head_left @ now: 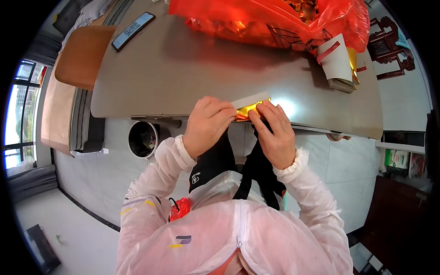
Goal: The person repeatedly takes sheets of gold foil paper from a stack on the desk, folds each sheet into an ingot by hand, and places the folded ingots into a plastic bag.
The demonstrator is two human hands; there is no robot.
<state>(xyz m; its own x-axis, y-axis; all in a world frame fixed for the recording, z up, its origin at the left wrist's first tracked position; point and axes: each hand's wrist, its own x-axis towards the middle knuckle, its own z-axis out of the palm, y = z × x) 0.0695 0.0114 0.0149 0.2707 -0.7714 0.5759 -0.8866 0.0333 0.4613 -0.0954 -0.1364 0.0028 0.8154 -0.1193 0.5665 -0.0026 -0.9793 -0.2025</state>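
A small piece of shiny gold foil paper (248, 109) with a white strip along its far side lies at the table's near edge. My left hand (210, 123) pinches its left end, thumb and fingers pressed together. On the right part of the foil rest the fingertips of my right hand (275, 130), which hold it from above. Part of the foil is hidden under the fingers. Beyond the hands, at the right, a stack of white and gold paper sheets (336, 59) with red marks leans beside a red plastic bag.
The grey table (160, 78) reaches across the view. A red plastic bag (275, 30) with gold pieces inside lies at its far side. A phone (133, 31) is at the far left, near a brown chair (82, 57). Below the table edge stands a bin (143, 140).
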